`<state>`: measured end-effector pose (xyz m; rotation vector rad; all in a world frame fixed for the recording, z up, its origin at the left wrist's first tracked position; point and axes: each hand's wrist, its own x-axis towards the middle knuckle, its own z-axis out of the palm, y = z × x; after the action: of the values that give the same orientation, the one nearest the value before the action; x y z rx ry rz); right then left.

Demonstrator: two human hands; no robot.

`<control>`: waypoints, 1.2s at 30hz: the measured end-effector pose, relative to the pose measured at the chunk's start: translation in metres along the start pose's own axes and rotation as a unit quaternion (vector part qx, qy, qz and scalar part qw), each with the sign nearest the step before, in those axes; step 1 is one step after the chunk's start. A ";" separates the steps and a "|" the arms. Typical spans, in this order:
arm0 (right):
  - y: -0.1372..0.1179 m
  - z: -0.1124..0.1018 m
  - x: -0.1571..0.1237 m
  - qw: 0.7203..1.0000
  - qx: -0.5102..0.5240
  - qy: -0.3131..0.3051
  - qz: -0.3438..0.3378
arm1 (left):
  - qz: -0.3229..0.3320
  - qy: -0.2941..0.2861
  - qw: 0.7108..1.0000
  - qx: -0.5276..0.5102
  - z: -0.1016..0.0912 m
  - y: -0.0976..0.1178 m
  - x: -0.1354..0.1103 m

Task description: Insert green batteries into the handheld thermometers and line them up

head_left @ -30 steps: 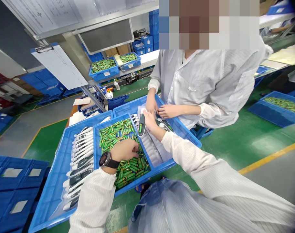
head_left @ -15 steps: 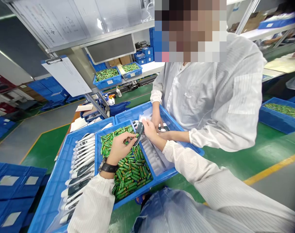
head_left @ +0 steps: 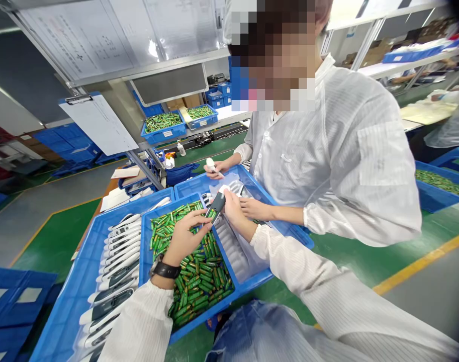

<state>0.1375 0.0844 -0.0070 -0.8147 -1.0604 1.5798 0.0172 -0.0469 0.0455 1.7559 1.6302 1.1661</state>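
My right hand (head_left: 235, 208) is closed around a dark grey and white handheld device (head_left: 216, 205), tilted above the battery bin. At the lower end of the device, the thumb and fingers of my left hand (head_left: 189, 234) pinch a small green battery against it, partly hidden by the fingertips. Below lies a blue bin (head_left: 176, 334) full of loose green batteries (head_left: 202, 281). To the left, a row of white and grey devices (head_left: 119, 251) lies in a blue tray (head_left: 69, 281). A clear moulded tray (head_left: 229, 246) lies right of the batteries.
A co-worker (head_left: 289, 161) in a white smock stands across the bin, one hand holding a white device (head_left: 210, 164), the other hand (head_left: 255, 208) close beside my right hand. Two blue bins of batteries (head_left: 163, 122) sit behind. A clipboard (head_left: 101, 123) hangs at left.
The co-worker's far hand has risen from the tray with a white device in it. My hands stay at the device, which is slightly turned; the view has shifted a little.
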 end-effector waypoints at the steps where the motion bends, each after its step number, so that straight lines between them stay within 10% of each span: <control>1: -0.001 0.000 -0.001 1.000 0.015 -0.002 -0.002 | -0.034 -0.003 0.998 -0.056 0.003 -0.003 0.001; 27: -0.003 0.014 -0.019 0.998 -0.008 0.011 -0.064 | -0.213 0.031 0.954 -0.208 0.022 -0.004 0.009; 36: -0.023 -0.008 -0.011 0.968 -0.230 -0.020 -0.098 | -0.229 -0.005 0.964 -0.134 0.013 -0.016 0.016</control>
<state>0.1564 0.0775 0.0109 -0.9523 -1.5201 1.2005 0.0179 -0.0265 0.0303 1.1351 1.6632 1.0870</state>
